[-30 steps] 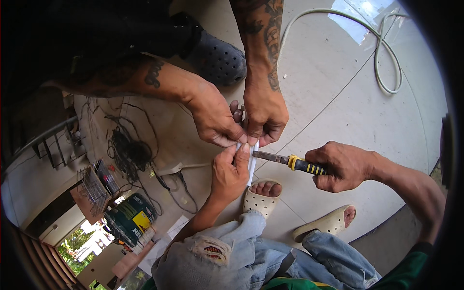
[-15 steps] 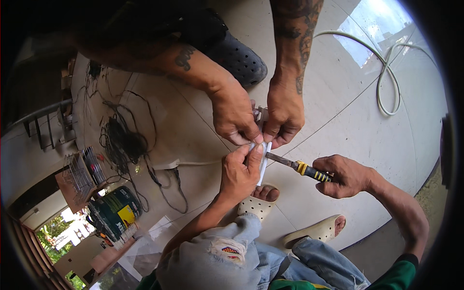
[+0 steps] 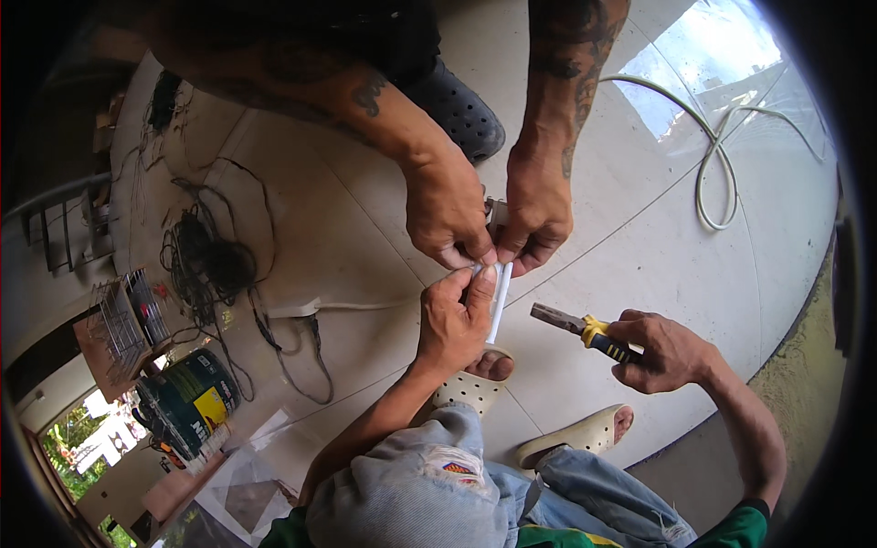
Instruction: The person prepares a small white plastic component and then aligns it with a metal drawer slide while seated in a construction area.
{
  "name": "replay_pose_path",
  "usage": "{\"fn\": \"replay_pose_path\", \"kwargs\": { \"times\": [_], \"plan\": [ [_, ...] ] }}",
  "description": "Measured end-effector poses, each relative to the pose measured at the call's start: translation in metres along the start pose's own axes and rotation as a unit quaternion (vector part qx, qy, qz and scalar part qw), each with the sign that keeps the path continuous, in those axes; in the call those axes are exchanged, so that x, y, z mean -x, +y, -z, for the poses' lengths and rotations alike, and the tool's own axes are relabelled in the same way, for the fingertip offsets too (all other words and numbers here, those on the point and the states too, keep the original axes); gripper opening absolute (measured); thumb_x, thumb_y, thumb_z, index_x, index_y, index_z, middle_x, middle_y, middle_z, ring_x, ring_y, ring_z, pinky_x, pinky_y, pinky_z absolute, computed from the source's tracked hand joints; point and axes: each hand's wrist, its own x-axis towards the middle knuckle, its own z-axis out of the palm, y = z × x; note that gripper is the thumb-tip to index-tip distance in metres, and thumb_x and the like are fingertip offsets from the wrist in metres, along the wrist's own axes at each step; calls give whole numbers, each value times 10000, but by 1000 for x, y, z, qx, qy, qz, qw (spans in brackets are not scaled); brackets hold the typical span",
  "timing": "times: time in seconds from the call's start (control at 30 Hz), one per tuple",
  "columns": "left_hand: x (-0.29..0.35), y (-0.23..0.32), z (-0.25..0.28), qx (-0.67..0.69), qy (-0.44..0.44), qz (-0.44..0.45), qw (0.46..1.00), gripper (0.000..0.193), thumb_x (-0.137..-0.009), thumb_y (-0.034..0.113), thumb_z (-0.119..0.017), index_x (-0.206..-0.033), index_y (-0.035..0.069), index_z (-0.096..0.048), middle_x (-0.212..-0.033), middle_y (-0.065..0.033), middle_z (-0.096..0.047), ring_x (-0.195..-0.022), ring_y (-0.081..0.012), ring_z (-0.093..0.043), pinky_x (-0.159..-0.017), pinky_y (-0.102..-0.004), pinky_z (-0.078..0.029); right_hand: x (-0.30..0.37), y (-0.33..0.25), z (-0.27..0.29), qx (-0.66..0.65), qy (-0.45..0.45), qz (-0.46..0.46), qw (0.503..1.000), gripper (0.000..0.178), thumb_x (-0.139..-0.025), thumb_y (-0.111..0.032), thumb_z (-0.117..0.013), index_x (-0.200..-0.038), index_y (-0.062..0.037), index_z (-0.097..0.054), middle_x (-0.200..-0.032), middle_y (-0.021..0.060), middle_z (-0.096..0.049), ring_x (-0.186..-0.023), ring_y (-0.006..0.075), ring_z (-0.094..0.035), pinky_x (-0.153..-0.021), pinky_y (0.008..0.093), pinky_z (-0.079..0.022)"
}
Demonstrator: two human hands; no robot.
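Two things have changed since a second ago: your right hand (image 3: 662, 352) has drawn the pliers (image 3: 585, 331) away from the white tube (image 3: 499, 301), toward 4 o'clock, and the tool tip no longer touches it. I judge the cutting or gripping contact is finished for now, so the tube hangs only on fingers.

Your left hand (image 3: 454, 320) is clenched around the lower part of the tube, near the middle of the view. Your right hand is closed around the yellow and black handles of the pliers; the dark metal nose points to 10 o'clock, just beside the tube but apart from it.

From 12 o'clock, the other person's two hands (image 3: 489, 224) pinch the upper end of the same tube, touching your fingers.

The tube is thin, straight, smooth and matte white, like plastic. The floor (image 3: 338, 228) is pale glossy tile with reflections. At 9 o'clock lies a tangle of dark wires (image 3: 210, 265), and at 2 o'clock a loose white cable (image 3: 717, 173) makes a loop.
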Motion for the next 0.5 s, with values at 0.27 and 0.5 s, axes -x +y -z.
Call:
{"fn": "replay_pose_path", "kwargs": {
  "times": [0.27, 0.5],
  "plan": [
    [1, 18, -5, 214, -78, 159, 961, 405, -1023, 374, -445, -941, 2, -583, -630, -62, -594, -429, -126, -575, -374, -244, -423, 14, 54, -77, 91, 145, -180, 969, 296, -739, -151, -601, -1022, -70, -567, -906, 161, -498, -842, 319, -510, -684, 448, -375],
    [-2, 8, -7, 274, -89, 189, 939, 379, -1023, 360, -460, -1013, -4, -566, -745, -104, -639, -460, -117, -574, -350, -224, -407, 7, 86, -119, 232, 239, -149, 931, 390, -698, -169, -659, -1077, -126, -582, -917, 131, -486, -871, 280, -482, -755, 451, -335]
  ]
}}
